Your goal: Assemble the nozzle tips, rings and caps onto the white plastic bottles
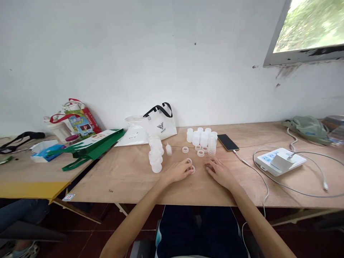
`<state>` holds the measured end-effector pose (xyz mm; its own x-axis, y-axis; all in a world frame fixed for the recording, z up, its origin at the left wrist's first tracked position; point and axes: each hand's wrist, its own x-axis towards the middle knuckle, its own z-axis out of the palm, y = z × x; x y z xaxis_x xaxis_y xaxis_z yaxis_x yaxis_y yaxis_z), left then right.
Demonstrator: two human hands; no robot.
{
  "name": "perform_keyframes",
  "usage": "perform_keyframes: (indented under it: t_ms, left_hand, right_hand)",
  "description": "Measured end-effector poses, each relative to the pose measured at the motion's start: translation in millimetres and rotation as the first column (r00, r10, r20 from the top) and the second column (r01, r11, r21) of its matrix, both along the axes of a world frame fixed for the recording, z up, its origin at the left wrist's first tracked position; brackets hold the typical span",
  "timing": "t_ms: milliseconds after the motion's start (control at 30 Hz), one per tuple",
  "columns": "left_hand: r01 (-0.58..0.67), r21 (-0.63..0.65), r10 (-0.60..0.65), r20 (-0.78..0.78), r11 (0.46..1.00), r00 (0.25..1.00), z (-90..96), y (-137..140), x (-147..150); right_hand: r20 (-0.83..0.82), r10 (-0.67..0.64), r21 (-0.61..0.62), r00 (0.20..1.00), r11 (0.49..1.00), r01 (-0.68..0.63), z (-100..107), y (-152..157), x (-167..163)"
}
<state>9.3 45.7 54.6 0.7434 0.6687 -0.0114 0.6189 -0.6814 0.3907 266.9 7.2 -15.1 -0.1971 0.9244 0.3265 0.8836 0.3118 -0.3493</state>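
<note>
My left hand point(178, 171) rests low over the table with its thumb and fingertips closed about a small translucent plastic ring point(193, 169). A second plastic ring point(189, 161) lies right at those fingertips. My right hand point(220, 173) lies on the wood, fingers spread and nothing in them. Beyond the hands, several more rings point(185, 149) lie flat near a group of white plastic bottles point(203, 138). A stack of clear rings point(212, 146) stands at that group's near right corner. Left of my left hand are more white containers point(156, 157) and a small clear pointed stack point(168, 149).
A black phone point(228, 142) with a white cable lies right of the bottles. Farther right are a power strip point(279, 161) and a green cap point(306, 129). White bags point(161, 123) lean on the wall; a green bag point(94, 147) straddles the table gap. Another person's leg shows lower left.
</note>
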Motion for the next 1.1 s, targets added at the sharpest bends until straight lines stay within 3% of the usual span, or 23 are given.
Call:
perform_keyframes:
  t_ms: [133,267,367,467,633,700,800,900,1100]
  left_hand:
    - [-0.013,-0.096,0.014,0.000,0.995,1.000,-1.7,-21.3,-8.3]
    - [-0.090,-0.191,0.104,0.069,0.978,0.992,-5.3,-39.7,-15.0]
    - [-0.126,-0.209,0.147,0.090,0.970,0.985,-6.7,-48.5,-21.8]
    - [-0.146,-0.211,0.171,0.103,0.967,0.980,-7.3,-53.7,-29.5]
    - [-0.168,-0.236,0.201,0.122,0.957,0.972,-5.5,-57.6,-37.0]
    - [-0.180,-0.235,0.207,0.099,0.955,0.973,-4.6,-58.2,-36.6]
    - [-0.204,-0.222,0.219,0.046,0.953,0.975,-4.2,-59.0,-34.1]
    - [-0.219,-0.214,0.227,0.011,0.952,0.974,-4.4,-60.1,-32.2]
    - [-0.209,-0.186,0.209,-0.019,0.960,0.978,-4.2,-61.0,-33.2]
  right_hand:
    - [-0.051,-0.006,0.005,0.999,1.000,0.006,4.6,-0.6,-2.6]
    - [-0.249,0.002,-0.012,0.968,1.000,-0.005,16.4,-4.1,-9.8]
    - [-0.382,0.005,0.013,0.924,1.000,0.000,26.4,-11.1,-21.3]
    - [-0.411,0.011,0.006,0.912,1.000,-0.009,37.2,-14.7,-37.0]
    - [-0.217,-0.008,0.067,0.976,0.997,0.023,74.4,19.7,-62.3]
    - [-0.102,-0.106,0.064,0.989,0.992,0.113,94.2,48.2,-70.2]
    - [0.142,-0.296,-0.016,0.945,0.953,0.301,115.9,92.2,-80.0]
    - [0.193,-0.344,-0.058,0.919,0.931,0.360,119.9,124.9,-89.2]
    - [0.215,-0.386,-0.095,0.897,0.906,0.413,102.6,157.3,-103.5]
